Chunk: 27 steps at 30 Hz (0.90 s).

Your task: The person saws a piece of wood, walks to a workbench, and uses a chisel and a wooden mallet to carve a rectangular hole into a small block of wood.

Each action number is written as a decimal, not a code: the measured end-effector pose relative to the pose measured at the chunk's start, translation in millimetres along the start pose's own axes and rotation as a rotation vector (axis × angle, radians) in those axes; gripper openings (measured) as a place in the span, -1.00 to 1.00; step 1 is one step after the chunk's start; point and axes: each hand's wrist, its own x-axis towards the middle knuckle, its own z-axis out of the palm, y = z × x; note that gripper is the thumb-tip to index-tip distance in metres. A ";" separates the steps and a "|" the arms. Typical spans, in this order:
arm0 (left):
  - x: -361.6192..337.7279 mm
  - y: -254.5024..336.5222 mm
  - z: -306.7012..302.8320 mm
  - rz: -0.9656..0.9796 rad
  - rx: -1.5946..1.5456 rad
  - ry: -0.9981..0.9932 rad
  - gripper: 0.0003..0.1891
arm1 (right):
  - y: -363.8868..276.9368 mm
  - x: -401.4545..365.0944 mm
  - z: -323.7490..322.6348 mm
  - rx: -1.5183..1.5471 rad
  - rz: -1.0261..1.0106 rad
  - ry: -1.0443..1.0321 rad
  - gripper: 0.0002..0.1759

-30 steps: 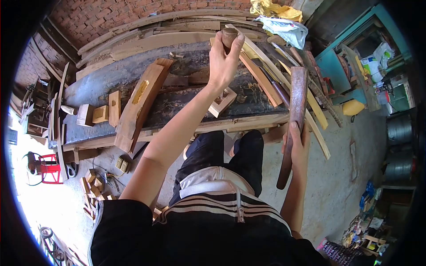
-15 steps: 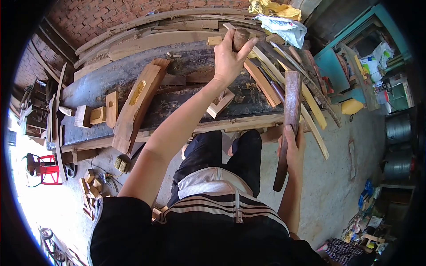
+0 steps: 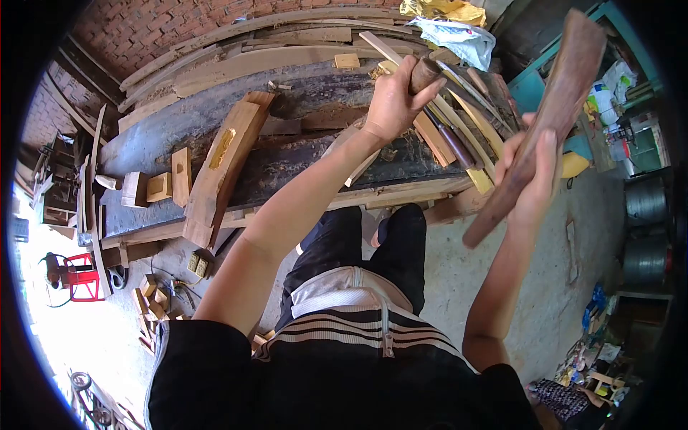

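- The left hand [image 3: 394, 104] is out over the counter [image 3: 179, 136] with its grip clenched round a chisel handle [image 3: 424, 72]. Only the rounded brown top of it pokes out above the fingers, so the blade can't be seen.
- The right hand [image 3: 530, 179] is up in the air off the counter's right end. Its grip is wrapped tight round the thin end of a wooden club [image 3: 566, 79], and the fat end tilts up toward the top right.
- The club and the chisel handle are apart, not touching.
- Just right of the left hand there's a bunch of loose slats and a couple more chisels [image 3: 451, 140] lying on the counter.
- Under the left forearm sits a small wooden frame [image 3: 358, 168], mostly hidden.
- Further left, a long wooden block [image 3: 222, 168] with a yellowish notch cut in it lies at an angle and hangs over the front edge.
- A few small blocks [image 3: 159, 186] sit near the counter's left end.
- Curved planks [image 3: 272, 61] are stacked along the back against a brick wall [image 3: 165, 29], with a white bag [image 3: 459, 39] at the far right of the stack.
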 end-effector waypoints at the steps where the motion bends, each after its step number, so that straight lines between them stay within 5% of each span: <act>1: -1.4 0.4 1.7 -0.007 -0.009 -0.021 -0.61 | 0.5 9.0 4.9 -0.049 -0.083 -0.004 -0.46; 4: -4.5 1.4 4.5 0.024 0.020 -0.044 -0.61 | 8.4 24.4 15.7 -0.432 -0.038 -0.281 -0.44; 7: -3.5 0.8 1.2 0.062 -0.039 -0.001 -0.60 | 19.3 41.5 16.7 -0.556 -0.454 -0.393 -0.34; 10: -5.4 -1.0 -4.0 -0.044 -0.031 -0.050 -0.62 | -16.8 31.1 16.5 -0.366 -0.059 -0.284 -0.47; 13: -5.3 2.4 -4.6 -0.048 -0.015 -0.069 -0.60 | -12.2 36.9 17.7 -0.278 -0.067 -0.230 -0.43; 15: -6.6 2.7 -4.0 0.051 -0.067 -0.004 -0.64 | 18.6 41.0 26.7 -0.593 -0.368 -0.378 -0.36; 17: 1.4 -4.1 -6.4 0.064 -0.006 0.033 -0.63 | 18.7 41.2 19.8 -0.524 -0.254 -0.394 -0.33; 19: -0.2 -5.2 -13.6 0.027 0.040 0.080 -0.65 | 11.2 43.4 20.3 -0.503 -0.469 -0.404 -0.34; 21: -1.4 -4.3 -17.5 -0.016 0.033 0.048 -0.68 | -13.0 28.1 18.6 -0.340 0.018 -0.275 -0.40; 27: -8.9 -6.1 -2.3 0.064 -0.084 0.003 -0.68 | 14.4 25.6 23.6 -0.714 -0.342 -0.360 -0.40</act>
